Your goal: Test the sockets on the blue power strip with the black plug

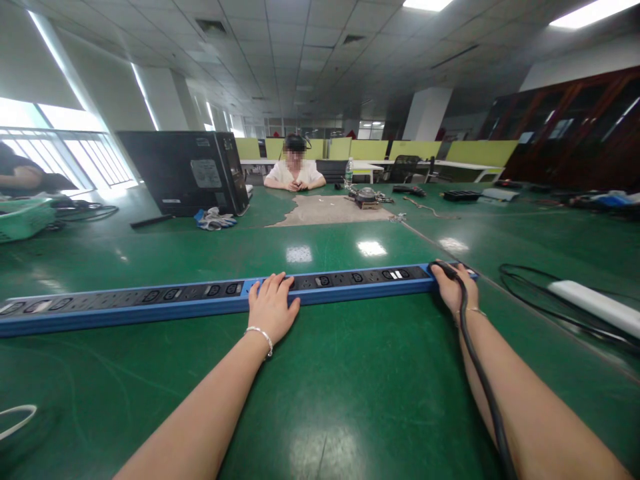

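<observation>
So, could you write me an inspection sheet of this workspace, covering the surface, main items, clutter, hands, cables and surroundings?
Surface: glossy green tabletop, with a ragged beige patch farther back.
Main items: long blue power strip with black sockets, lying across the table.
Clutter: large black metal case, blue-and-white gloves, green plastic basket, white bar-shaped object.
Hands: left hand rests on the strip near its middle; right hand grips a thick black cable at the strip's right end. Whether it is plugged in cannot be told.
Cables: the thick one runs along the right forearm; thin dark cables lie beside the white object.
Surroundings: seated person in white opposite, yellow-green partitions behind.
</observation>
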Demonstrator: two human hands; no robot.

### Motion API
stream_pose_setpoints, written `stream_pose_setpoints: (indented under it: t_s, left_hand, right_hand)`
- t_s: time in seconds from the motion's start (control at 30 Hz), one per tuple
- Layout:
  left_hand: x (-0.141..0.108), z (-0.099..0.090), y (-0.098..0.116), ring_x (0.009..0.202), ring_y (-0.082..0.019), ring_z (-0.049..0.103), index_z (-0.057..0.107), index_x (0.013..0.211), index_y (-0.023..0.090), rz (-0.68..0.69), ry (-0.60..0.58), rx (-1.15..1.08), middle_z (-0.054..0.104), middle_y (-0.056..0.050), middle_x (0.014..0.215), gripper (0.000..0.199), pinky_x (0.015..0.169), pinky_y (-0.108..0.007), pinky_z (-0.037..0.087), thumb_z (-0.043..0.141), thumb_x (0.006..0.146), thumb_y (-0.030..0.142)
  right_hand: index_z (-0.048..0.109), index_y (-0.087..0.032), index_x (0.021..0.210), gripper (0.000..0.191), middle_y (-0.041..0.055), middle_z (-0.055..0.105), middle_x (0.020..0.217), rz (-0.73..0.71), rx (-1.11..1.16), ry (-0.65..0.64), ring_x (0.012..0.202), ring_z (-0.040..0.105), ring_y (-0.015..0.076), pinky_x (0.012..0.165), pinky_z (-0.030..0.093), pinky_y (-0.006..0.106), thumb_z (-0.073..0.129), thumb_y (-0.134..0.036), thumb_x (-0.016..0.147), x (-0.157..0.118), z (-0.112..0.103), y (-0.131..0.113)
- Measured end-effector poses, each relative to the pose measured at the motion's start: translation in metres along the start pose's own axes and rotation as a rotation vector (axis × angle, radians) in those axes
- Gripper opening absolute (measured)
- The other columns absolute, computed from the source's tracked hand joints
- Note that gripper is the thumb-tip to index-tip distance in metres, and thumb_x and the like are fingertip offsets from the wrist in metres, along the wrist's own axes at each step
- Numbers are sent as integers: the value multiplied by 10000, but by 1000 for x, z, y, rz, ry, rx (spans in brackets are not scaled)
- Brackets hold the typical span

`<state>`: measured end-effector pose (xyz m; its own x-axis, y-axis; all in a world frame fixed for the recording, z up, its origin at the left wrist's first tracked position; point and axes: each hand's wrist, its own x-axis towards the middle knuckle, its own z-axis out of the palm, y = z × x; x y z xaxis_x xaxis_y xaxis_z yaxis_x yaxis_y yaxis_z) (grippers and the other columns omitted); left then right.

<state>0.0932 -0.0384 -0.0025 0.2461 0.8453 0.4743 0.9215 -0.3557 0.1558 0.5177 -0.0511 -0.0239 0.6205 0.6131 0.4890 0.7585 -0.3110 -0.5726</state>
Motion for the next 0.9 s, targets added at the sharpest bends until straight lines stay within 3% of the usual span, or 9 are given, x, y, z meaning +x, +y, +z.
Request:
stream_pose_setpoints:
  t_s: [0.2, 0.4, 0.63, 0.7, 0.83, 0.9]
  left_hand:
    - [0, 0, 0, 1255, -242, 408, 520, 1224, 232, -4, -10, 0, 508, -70, 1336, 422, 1073, -471, 195, 453, 827, 356]
    - [0, 0, 0, 1258, -242, 408, 517, 1226, 234, 0, -6, 3, 508, -71, 1336, 422, 1074, -469, 198, 452, 827, 355]
    - [0, 0, 0, 1257, -247, 409, 519, 1224, 238, -9, -4, -4, 508, -72, 1336, 422, 1075, -479, 191, 459, 821, 348]
    - [0, 0, 0, 1252, -248, 414, 522, 1220, 236, -8, 5, -5, 513, -71, 1331, 421, 1073, -478, 194, 460, 819, 349]
    - [0, 0, 1, 1248, -244, 417, 523, 1215, 229, 0, 20, -2, 518, -65, 1325, 419, 1073, -467, 198, 457, 818, 346]
    - [0, 0, 1, 1247, -245, 418, 524, 1214, 228, -1, 14, -3, 517, -65, 1326, 421, 1071, -468, 202, 459, 816, 347]
  right_hand:
    - [650, -252, 1107, 521, 113, 460, 1343, 109, 60, 87, 1195, 444, 350, 992, 314, 541, 568, -570, 702, 0, 2, 4]
    - [659, -296, 1084, 497, 92, 473, 1326, 94, 70, 33, 1204, 434, 353, 980, 337, 536, 570, -587, 691, 0, 0, 5]
    - [676, -272, 1037, 418, 87, 605, 1160, 6, 17, 111, 1175, 467, 336, 963, 339, 545, 497, -534, 764, -9, 0, -4]
    - [678, -250, 1010, 415, 77, 648, 1084, -29, 68, 145, 1127, 513, 308, 952, 365, 511, 470, -526, 780, -8, -1, -7]
    - [656, -152, 1046, 489, 105, 671, 1016, -1, 262, 351, 957, 605, 248, 859, 459, 393, 423, -511, 808, -6, -6, -18]
    - [674, -146, 1006, 479, 103, 684, 964, 2, 261, 330, 914, 617, 244, 851, 464, 384, 456, -510, 784, -7, -6, -25]
